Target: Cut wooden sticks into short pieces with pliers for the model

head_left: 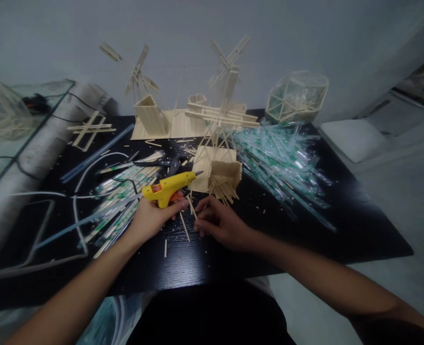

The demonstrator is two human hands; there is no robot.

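Note:
My left hand [150,220] is wrapped around the handle of a yellow hot glue gun [172,185], whose nozzle points right toward a wooden model. A blue glue stick [100,218] trails from the gun's back end. Close by, my right hand [224,224] pinches a thin wooden stick [192,209] between thumb and fingers, its upper end just below the gun. Loose sticks [185,226] lie on the black table [197,268] beneath both hands. Just beyond them stands a small wooden box [228,168] on a board, with many short sticks spilling from its front.
Windmill-like wooden models [152,117] stand along the back wall. Plastic-wrapped stick bundles [280,163] cover the table's right; more packets [121,201] lie at left. Black-handled pliers [175,164] rest behind the gun. A white cable [78,225] loops at left. A faceted frame [298,98] sits back right.

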